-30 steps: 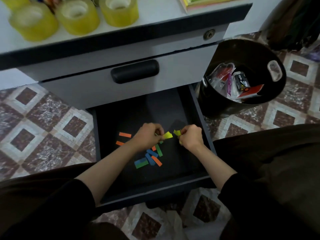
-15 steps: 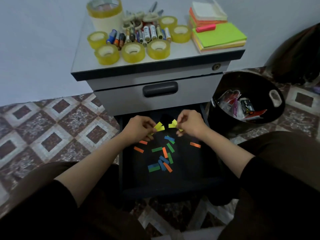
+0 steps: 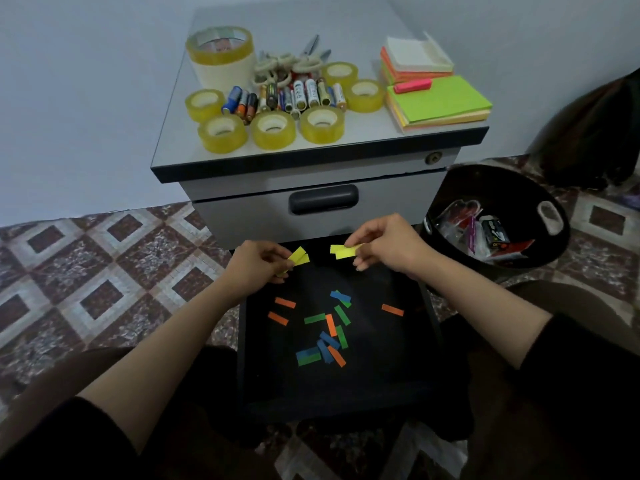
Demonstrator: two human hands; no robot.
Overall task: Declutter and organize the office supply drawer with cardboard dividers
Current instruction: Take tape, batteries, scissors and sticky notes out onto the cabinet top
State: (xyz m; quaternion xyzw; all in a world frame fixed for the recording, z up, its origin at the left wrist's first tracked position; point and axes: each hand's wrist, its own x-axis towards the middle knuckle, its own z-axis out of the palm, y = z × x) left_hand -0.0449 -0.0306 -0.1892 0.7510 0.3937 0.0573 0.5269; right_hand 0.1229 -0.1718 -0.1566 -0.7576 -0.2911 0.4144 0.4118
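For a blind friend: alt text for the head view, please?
A person's left hand and right hand each pinch small yellow paper strips over an open black drawer strewn with orange, green and blue paper strips.

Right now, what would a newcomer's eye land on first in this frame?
The left hand and right hand each pinch bright yellow strips above the open dark drawer, where orange, green and blue strips lie scattered. On the cabinet top behind sit yellow tape rolls, batteries and neon note pads; a black bin of wrappers stands to its right.
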